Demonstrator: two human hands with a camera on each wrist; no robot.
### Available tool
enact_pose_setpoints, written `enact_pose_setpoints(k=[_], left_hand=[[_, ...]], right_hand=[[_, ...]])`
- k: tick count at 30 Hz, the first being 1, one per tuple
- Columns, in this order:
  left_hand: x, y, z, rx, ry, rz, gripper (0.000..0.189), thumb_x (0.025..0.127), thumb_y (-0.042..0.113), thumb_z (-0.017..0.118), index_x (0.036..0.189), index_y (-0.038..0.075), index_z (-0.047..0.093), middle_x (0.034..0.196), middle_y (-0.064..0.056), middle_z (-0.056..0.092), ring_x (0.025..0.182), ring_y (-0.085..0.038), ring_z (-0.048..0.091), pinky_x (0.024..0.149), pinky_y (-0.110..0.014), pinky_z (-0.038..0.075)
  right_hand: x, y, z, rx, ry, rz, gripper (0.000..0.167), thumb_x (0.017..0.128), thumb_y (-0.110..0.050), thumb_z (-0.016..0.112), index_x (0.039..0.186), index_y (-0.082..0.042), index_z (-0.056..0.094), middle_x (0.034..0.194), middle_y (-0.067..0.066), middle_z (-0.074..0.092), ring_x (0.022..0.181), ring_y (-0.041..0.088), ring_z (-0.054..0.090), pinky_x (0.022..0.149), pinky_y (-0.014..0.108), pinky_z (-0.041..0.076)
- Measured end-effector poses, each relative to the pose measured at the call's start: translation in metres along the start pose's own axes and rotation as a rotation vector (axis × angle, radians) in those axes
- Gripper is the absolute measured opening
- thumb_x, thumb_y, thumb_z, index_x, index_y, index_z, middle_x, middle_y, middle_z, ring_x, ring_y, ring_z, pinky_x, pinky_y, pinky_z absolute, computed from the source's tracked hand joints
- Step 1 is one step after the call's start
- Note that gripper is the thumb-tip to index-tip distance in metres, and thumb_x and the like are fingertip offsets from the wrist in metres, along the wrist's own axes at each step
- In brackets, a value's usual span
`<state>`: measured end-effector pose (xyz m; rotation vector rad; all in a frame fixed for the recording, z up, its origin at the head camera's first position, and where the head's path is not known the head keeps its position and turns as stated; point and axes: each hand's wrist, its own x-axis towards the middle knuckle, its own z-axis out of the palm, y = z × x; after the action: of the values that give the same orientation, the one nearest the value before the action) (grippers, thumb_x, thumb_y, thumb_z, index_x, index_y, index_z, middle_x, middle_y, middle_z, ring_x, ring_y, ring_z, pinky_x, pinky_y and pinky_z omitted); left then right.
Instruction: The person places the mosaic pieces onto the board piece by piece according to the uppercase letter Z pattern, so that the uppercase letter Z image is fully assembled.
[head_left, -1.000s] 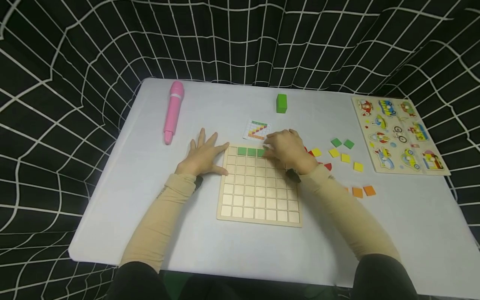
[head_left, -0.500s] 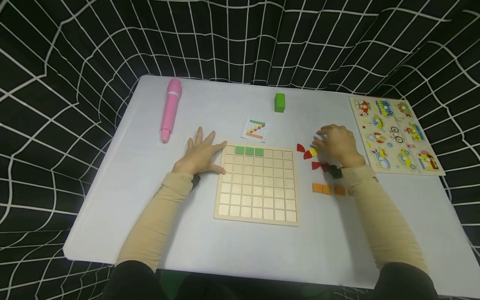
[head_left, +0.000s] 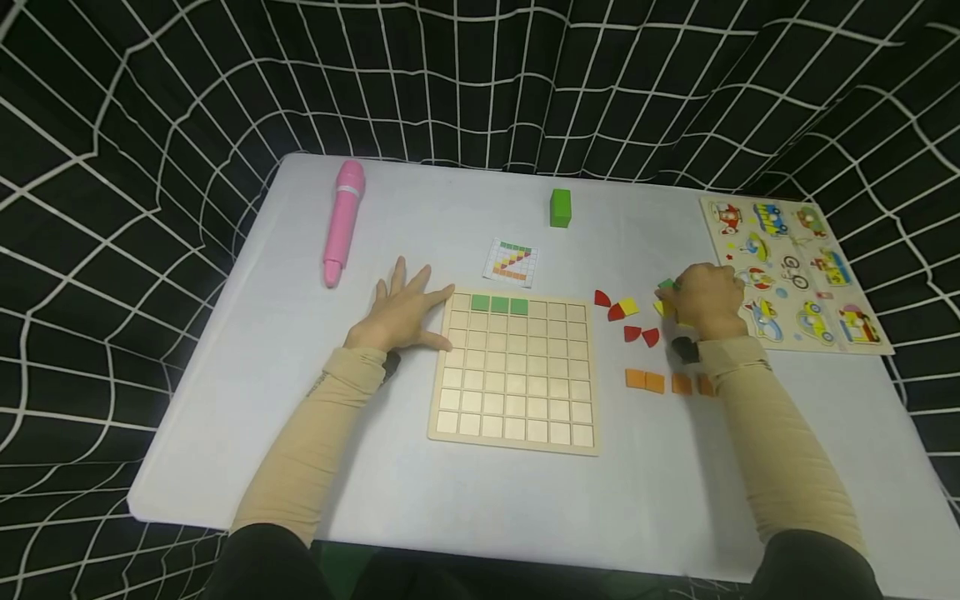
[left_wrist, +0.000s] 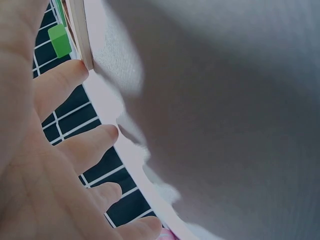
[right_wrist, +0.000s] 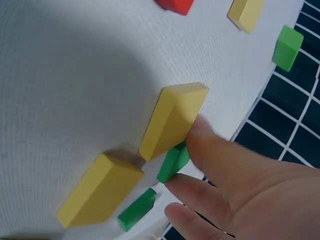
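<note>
The left hand (head_left: 396, 315) lies at the left edge of a pale wooden grid board (head_left: 514, 382), fingers spread, with thumb and index finger at its rim. Three green square tiles (head_left: 498, 305) sit in the board's top row. Right of the board, the right hand (head_left: 707, 298) pinches a green tile (right_wrist: 173, 162) between thumb and finger, low over the table. Beside it in the right wrist view are two yellow tiles (right_wrist: 172, 120) and another green tile (right_wrist: 137, 209). The hand hides part of this group in the head view.
Red quarter-round pieces (head_left: 632, 333) and a row of orange tiles (head_left: 654, 382) lie right of the board. Beyond it are a printed pattern card (head_left: 512, 263) and a green block (head_left: 560, 208). A pink microphone-shaped object (head_left: 343, 223) lies left, a picture puzzle board (head_left: 795, 275) far right.
The right hand has moved from the board's top row rightward to the loose tiles and lowered onto a green one. A green tile shows in the third place of the row. The left hand stays put.
</note>
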<state>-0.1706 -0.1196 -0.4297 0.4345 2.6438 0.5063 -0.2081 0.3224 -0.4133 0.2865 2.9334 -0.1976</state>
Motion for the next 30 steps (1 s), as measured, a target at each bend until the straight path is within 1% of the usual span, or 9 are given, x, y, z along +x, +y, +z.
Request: enact_pose_setpoints(k=[2,5,7,9,14,19,21,26,30], left_hand=[[0.0,0.0,0.0,0.003,-0.001,0.001,0.101,0.078,0.053,0.084,0.162,0.026,0.035,0.176,-0.019,0.004,0.158,-0.049,-0.023,0.124,-0.077,-0.001],[0.0,0.001,0.001,-0.001,0.001,0.002,0.1,0.078,0.052,0.084,0.162,0.026,0.036,0.176,-0.019,0.004,0.158,-0.049,-0.023,0.124,-0.078,-0.001],[0.0,0.001,0.001,-0.005,0.002,0.004,0.1,0.078,0.052,0.084,0.162,0.026,0.036,0.175,-0.019,0.004,0.158,-0.049,-0.023,0.124,-0.078,-0.001],[0.0,0.001,0.001,-0.009,0.0,0.005,0.1,0.078,0.052,0.084,0.162,0.025,0.036,0.176,-0.019,0.004,0.158,-0.049,-0.023,0.124,-0.077,-0.002],[0.001,0.001,0.0,-0.002,0.002,0.007,0.1,0.079,0.052,0.084,0.162,0.024,0.036,0.175,-0.02,0.005,0.157,-0.051,-0.022,0.123,-0.078,-0.001],[0.002,0.0,-0.001,0.011,0.005,0.009,0.1,0.079,0.052,0.084,0.162,0.024,0.036,0.175,-0.02,0.005,0.157,-0.052,-0.02,0.123,-0.078,0.001],[0.002,0.0,-0.001,0.009,0.002,0.008,0.1,0.079,0.053,0.084,0.162,0.024,0.036,0.175,-0.02,0.005,0.157,-0.051,-0.021,0.124,-0.078,0.001],[0.001,0.0,-0.002,-0.002,-0.002,0.007,0.1,0.079,0.053,0.083,0.162,0.025,0.035,0.175,-0.019,0.005,0.157,-0.05,-0.022,0.124,-0.077,0.0],[0.001,0.001,-0.001,-0.001,-0.004,0.008,0.099,0.079,0.053,0.083,0.162,0.025,0.035,0.175,-0.019,0.005,0.158,-0.05,-0.022,0.124,-0.077,0.0]], right_hand=[[-0.001,0.001,-0.001,0.011,-0.029,0.013,0.047,0.1,-0.032,0.066,0.114,0.013,0.071,0.109,0.032,0.059,0.108,0.048,0.043,0.101,0.066,0.04],[-0.001,0.001,-0.001,0.053,-0.074,0.034,0.047,0.102,-0.03,0.062,0.121,0.013,0.068,0.114,0.033,0.056,0.111,0.049,0.042,0.101,0.066,0.04],[-0.002,0.001,-0.001,0.074,-0.081,0.036,0.047,0.103,-0.028,0.06,0.125,0.014,0.065,0.118,0.035,0.055,0.114,0.05,0.042,0.102,0.067,0.039],[-0.003,0.0,-0.002,0.078,-0.066,0.019,0.046,0.103,-0.026,0.059,0.127,0.014,0.063,0.122,0.037,0.056,0.116,0.05,0.042,0.104,0.067,0.038],[-0.006,-0.013,-0.005,0.062,0.006,-0.083,0.042,0.101,-0.022,0.064,0.126,0.011,0.065,0.135,0.035,0.06,0.122,0.051,0.045,0.11,0.066,0.038],[-0.015,-0.04,-0.01,0.101,-0.014,-0.206,0.041,0.097,-0.021,0.07,0.125,0.008,0.067,0.15,0.032,0.052,0.138,0.055,0.039,0.118,0.069,0.03],[-0.019,-0.051,-0.011,0.093,-0.018,-0.272,0.04,0.097,-0.022,0.071,0.124,0.007,0.069,0.151,0.029,0.052,0.141,0.056,0.039,0.118,0.071,0.029],[-0.031,-0.079,-0.007,0.05,0.002,-0.436,0.034,0.094,-0.021,0.076,0.117,0.004,0.074,0.145,0.025,0.06,0.139,0.052,0.047,0.117,0.069,0.036],[-0.037,-0.099,0.003,0.015,-0.014,-0.519,0.034,0.091,-0.022,0.079,0.115,0.001,0.076,0.144,0.022,0.063,0.139,0.048,0.05,0.121,0.064,0.035]])
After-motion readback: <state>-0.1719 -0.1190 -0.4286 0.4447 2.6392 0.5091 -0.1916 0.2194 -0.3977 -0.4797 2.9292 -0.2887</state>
